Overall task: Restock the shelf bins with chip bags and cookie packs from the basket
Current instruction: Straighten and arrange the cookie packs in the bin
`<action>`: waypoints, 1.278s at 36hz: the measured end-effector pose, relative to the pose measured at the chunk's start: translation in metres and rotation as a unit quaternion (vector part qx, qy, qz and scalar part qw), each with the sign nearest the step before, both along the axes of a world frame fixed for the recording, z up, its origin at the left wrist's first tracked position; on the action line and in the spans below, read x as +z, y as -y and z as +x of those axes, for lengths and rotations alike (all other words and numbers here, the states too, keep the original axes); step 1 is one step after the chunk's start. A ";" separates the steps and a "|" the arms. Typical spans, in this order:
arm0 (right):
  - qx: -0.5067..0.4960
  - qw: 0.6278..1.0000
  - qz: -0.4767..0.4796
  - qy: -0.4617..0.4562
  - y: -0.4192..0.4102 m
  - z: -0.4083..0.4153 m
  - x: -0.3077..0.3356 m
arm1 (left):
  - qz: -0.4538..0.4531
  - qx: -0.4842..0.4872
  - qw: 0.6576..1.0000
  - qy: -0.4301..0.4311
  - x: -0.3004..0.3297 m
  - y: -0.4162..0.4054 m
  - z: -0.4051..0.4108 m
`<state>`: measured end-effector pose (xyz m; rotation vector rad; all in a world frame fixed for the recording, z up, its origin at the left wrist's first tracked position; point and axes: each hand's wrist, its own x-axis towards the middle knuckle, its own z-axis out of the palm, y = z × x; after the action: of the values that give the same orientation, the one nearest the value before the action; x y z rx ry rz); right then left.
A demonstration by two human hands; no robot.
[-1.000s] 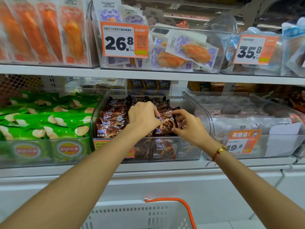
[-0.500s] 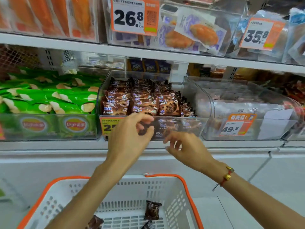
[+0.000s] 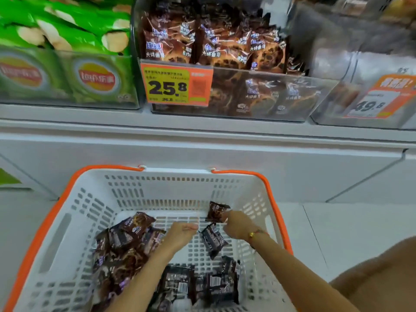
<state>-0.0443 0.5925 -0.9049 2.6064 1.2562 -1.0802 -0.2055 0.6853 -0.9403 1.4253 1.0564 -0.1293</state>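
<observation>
Right bin (image 3: 351, 64) contents blurred; basket (image 3: 56, 221) near edge cropped.

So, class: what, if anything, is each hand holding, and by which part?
Right hand pinches a cookie pack by its lower right corner. Left hand holds nothing.

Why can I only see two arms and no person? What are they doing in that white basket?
The camera sits on the person's head and looks down, so you see only their own arms. Both hands are down in a white basket with an orange rim, where brown cookie packs lie. The right hand pinches one cookie pack at the far side. The left hand is curled near the heap of packs; I cannot tell if it holds one. Above, a clear shelf bin is full of the same cookies, and green chip bags sit left of it.
</observation>
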 end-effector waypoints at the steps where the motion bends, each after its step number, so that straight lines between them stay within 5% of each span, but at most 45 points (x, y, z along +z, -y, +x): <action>1: -0.002 1.000 -0.015 -0.016 0.001 -0.004 -0.012 | -0.025 0.008 0.999 -0.018 -0.009 0.004 0.000; 12: -0.112 0.987 -0.006 -0.114 0.007 -0.030 -0.085 | -0.177 0.112 0.975 -0.072 -0.058 0.038 0.023; 16: -0.201 0.971 0.062 -0.110 0.008 -0.030 -0.089 | -0.159 0.114 0.978 -0.068 -0.057 0.040 0.028; 22: -0.198 0.969 0.079 -0.127 0.000 -0.021 -0.074 | -0.129 0.113 0.984 -0.049 -0.045 0.027 0.024; 30: -0.211 0.936 0.117 -0.256 -0.040 -0.014 -0.007 | -0.056 0.095 0.994 0.025 0.024 -0.023 0.007; 35: -0.092 0.964 0.138 -0.209 -0.058 -0.004 0.060 | -0.011 0.087 0.993 0.075 0.087 -0.045 0.006; 40: 0.079 0.990 0.103 -0.053 -0.057 0.012 0.138 | 0.015 0.050 0.994 0.092 0.134 -0.060 0.004; 43: 0.163 0.973 0.160 0.043 -0.049 0.023 0.183 | -0.049 0.065 0.990 0.112 0.155 -0.069 0.005; 46: 0.224 0.938 0.263 0.013 -0.041 0.029 0.216 | -0.186 0.073 0.969 0.148 0.174 -0.073 0.008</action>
<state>-0.0148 0.6336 -0.6890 2.4146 2.2454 -0.6926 -0.1977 0.7578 -0.7663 0.9881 0.8339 -0.0042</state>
